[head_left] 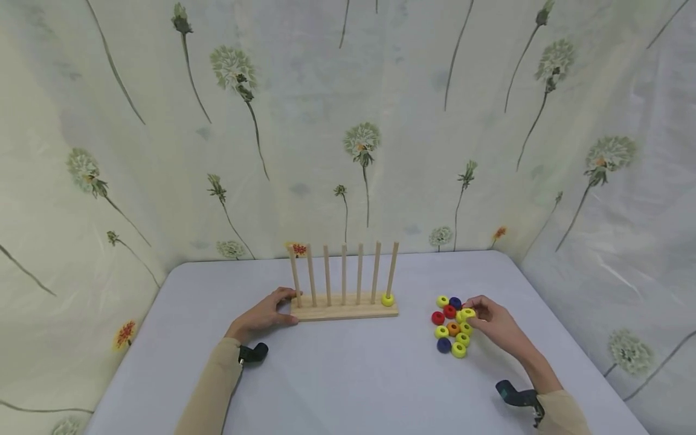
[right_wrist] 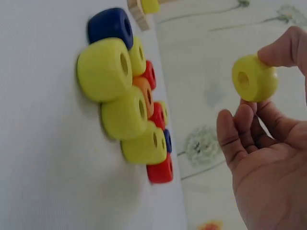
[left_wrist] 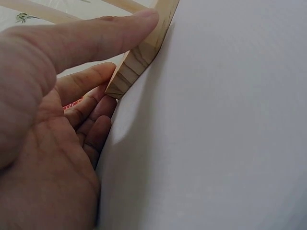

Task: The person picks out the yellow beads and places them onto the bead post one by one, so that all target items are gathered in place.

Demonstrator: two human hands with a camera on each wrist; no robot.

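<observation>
A wooden peg rack has a flat base (head_left: 342,313) with several upright pegs in a row. One yellow bead (head_left: 387,301) sits at the foot of its rightmost peg. My left hand (head_left: 265,314) grips the left end of the base, thumb along the front edge and fingertips behind it; the left wrist view shows the thumb (left_wrist: 110,40) on the wood. Between thumb and fingers, my right hand (head_left: 501,331) pinches a yellow bead (right_wrist: 263,79), held up above the loose beads with its hole visible.
Right of the rack, loose beads lie close together on the white table (head_left: 348,380): several yellow, some red (head_left: 438,318), dark blue (head_left: 444,345) and one orange (head_left: 454,328). A flower-printed cloth (head_left: 304,121) hangs behind the table and along its sides.
</observation>
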